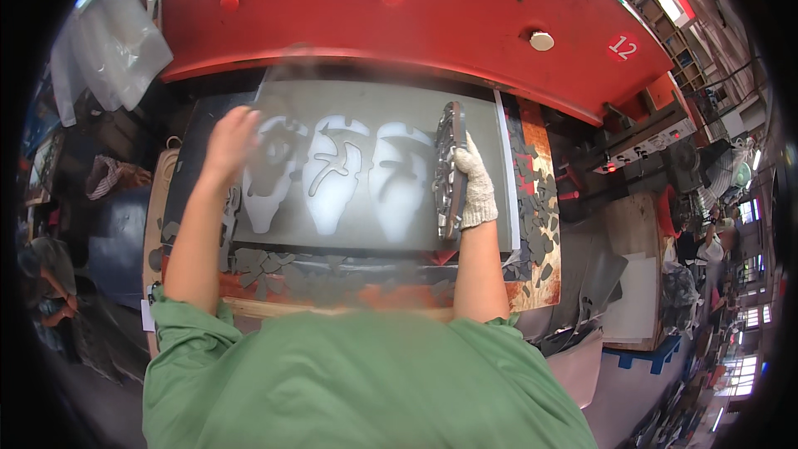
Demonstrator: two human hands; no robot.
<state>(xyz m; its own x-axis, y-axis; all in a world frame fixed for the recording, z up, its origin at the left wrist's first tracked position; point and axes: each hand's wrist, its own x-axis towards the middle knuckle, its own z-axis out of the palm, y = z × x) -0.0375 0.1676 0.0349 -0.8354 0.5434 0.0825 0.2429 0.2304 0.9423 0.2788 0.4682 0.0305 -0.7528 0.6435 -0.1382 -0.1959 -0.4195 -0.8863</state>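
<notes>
In my right hand (474, 179), which wears a knitted white glove, a dark metal cutting die (450, 170) stands on edge. The fingers wrap round its side, over the right part of a grey sheet (357, 96). Several pale curved shapes (332, 175), like shoe-upper outlines, show across that sheet; I cannot tell whether they are openings or pieces lying on it. My bare left hand (231, 143) is raised by the sheet's left edge, beside the leftmost shape. Motion smears its fingers, and a blurred dark patch beyond them is too unclear to name.
A big red machine beam (332, 25) spans the far side, above the sheet's back edge. Dark scraps (536, 199) litter the board around the sheet. Clear plastic (120, 50) hangs at far left. A control panel (644, 145) with switches sits at right, near a blue pallet (644, 357).
</notes>
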